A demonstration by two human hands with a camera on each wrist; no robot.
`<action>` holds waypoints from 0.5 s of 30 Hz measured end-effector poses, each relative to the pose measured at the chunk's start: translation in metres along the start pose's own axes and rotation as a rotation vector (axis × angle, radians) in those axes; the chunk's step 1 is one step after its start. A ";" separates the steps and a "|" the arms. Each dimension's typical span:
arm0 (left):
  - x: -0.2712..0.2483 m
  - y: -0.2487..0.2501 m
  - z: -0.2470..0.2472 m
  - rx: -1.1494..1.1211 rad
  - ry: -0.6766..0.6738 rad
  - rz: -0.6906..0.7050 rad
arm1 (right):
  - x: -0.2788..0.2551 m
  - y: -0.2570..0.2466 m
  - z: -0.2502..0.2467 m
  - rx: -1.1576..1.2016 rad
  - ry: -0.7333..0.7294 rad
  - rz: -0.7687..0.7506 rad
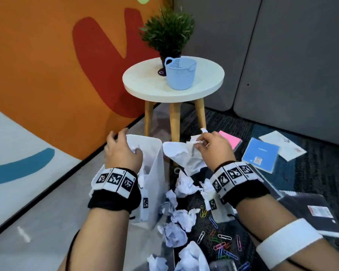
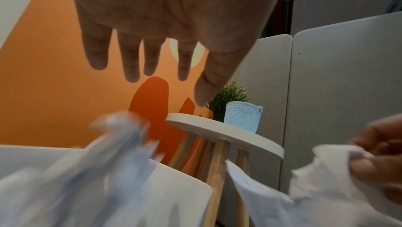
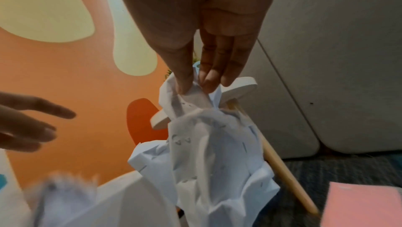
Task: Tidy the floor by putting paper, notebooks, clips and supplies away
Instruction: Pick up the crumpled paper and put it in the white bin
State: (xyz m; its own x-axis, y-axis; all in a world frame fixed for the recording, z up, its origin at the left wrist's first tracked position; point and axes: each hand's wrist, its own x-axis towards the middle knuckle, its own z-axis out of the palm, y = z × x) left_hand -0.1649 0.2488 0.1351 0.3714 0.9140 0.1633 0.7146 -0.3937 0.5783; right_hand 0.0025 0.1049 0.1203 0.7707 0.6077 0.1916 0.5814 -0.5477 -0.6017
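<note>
Your right hand [image 1: 213, 147] pinches a crumpled sheet of paper [image 1: 184, 155] between thumb and fingertips [image 3: 208, 82], and the sheet hangs just right of the white bin's [image 1: 155, 184] rim. Your left hand [image 1: 121, 151] hovers over the bin's mouth with fingers spread and nothing in them; a blurred paper wad [image 2: 117, 144] sits below it. More crumpled paper balls [image 1: 182, 218] and coloured paper clips [image 1: 221, 245] litter the floor beside the bin, with notebooks [image 1: 260, 155] farther right, near the round stool [image 1: 172, 85].
</note>
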 end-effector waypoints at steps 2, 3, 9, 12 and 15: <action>-0.002 0.001 -0.003 -0.038 -0.117 0.067 | 0.002 -0.017 0.000 0.040 0.007 -0.052; -0.003 0.002 -0.004 -0.079 -0.173 0.119 | 0.003 -0.027 0.001 0.063 0.008 -0.078; -0.013 0.007 0.002 -0.114 -0.286 0.282 | 0.000 -0.074 0.006 0.203 0.038 -0.245; -0.009 0.005 0.004 -0.101 -0.169 0.267 | 0.000 -0.091 0.012 0.218 0.015 -0.318; -0.003 0.001 0.002 -0.124 -0.027 0.231 | 0.000 -0.104 0.019 0.245 -0.036 -0.363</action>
State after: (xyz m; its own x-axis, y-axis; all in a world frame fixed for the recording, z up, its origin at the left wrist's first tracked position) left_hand -0.1642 0.2453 0.1340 0.5330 0.7979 0.2816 0.5317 -0.5747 0.6221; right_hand -0.0630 0.1725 0.1682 0.5158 0.7577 0.3998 0.7305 -0.1451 -0.6674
